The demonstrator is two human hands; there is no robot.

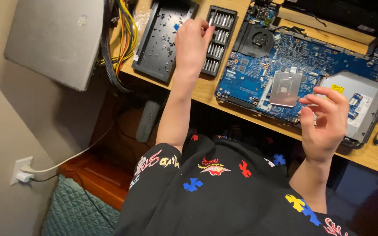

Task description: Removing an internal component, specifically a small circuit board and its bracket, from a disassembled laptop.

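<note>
My right hand (324, 120) hovers half-curled, empty, over the fragile motherboard (285, 65), while my left hand (192, 41) pinches a small, light, slippery bit by its shank from the bit case (218, 41).

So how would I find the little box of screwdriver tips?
Look at the wooden desk, left of the big blue circuit board. The left hand reaches onto the bit case there, a narrow black tray with rows of shiny silver bits. The wider black tray beside it holds only scattered tiny screws.
</note>
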